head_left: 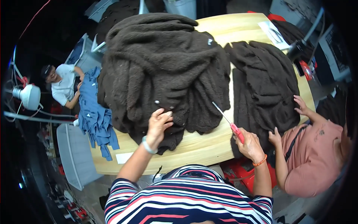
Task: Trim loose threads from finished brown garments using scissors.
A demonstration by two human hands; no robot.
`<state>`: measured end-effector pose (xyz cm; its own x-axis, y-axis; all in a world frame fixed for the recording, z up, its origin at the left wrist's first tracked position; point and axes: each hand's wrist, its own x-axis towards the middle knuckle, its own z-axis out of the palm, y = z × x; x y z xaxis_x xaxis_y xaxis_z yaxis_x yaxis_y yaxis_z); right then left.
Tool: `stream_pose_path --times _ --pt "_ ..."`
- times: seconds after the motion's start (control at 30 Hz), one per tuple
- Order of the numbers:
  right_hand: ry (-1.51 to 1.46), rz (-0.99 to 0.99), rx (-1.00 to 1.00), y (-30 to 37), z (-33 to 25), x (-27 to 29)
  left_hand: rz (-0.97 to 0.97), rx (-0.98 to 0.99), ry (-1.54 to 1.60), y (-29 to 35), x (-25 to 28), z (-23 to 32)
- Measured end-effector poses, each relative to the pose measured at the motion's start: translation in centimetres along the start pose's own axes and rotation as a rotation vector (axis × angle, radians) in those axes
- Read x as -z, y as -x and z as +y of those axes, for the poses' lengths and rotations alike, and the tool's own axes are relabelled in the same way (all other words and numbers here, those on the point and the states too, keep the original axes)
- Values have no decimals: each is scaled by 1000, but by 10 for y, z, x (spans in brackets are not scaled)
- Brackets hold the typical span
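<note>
A large heap of dark brown fleece cloth lies before me on the table, with small pale buttons on its front part. My left hand is over the near part of this heap, just below the buttons. Its fingers are bent and a little apart, with nothing visible between them. In my right hand is a red-handled tool with a thin, straight metal tip. The fist wraps the lower handle, so the tool's exact kind is hidden. Its tip points up and left, at the heap's right edge.
A second brown fleece pile lies at right, by a co-worker's hands. Blue garments hang over the left table edge, near another person. The wooden table has grey bins at left and a red stool below.
</note>
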<state>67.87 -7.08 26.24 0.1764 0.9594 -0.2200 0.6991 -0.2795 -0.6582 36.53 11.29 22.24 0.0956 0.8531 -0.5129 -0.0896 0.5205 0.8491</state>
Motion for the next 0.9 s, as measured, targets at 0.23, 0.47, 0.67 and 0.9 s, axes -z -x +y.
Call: stream_pose_path --times 0.23,0.47,0.67,0.9 --pt "41 -76 199 -18 -56 2 -63 -485 22 -70 -44 -17" --pt "130 -9 215 -26 -75 14 -119 -566 283 -93 -48 3" --pt "84 21 218 -22 -56 8 237 -613 199 -80 -52 -10" --pt "71 82 205 -20 -45 16 426 -1324 -991 -78 -71 32"
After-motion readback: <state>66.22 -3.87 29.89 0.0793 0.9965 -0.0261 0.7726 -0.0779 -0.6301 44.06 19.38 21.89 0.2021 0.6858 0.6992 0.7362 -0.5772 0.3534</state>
